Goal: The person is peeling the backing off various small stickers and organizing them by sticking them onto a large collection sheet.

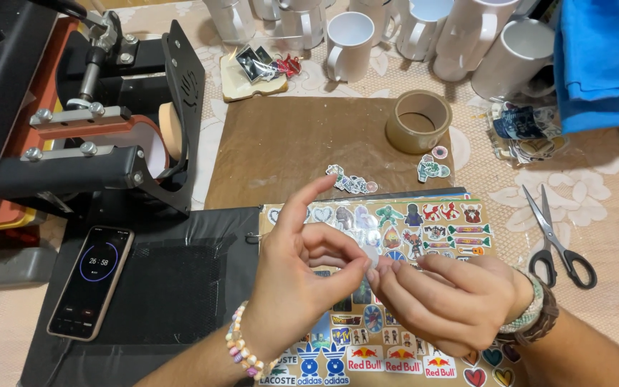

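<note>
A single head-worn view looks steeply down and forward onto the desk (596,193), close above the left hand (299,269) and right hand (442,301) at 6 o'clock. A mug press (94,136) stands at 10 o'clock, white mugs (349,44) at 12, scissors (559,240) at 3.

Floral tablecloth table (596,186): scissors (559,240), tape roll (418,120), white mugs (349,44), brown mat (295,143).
</note>
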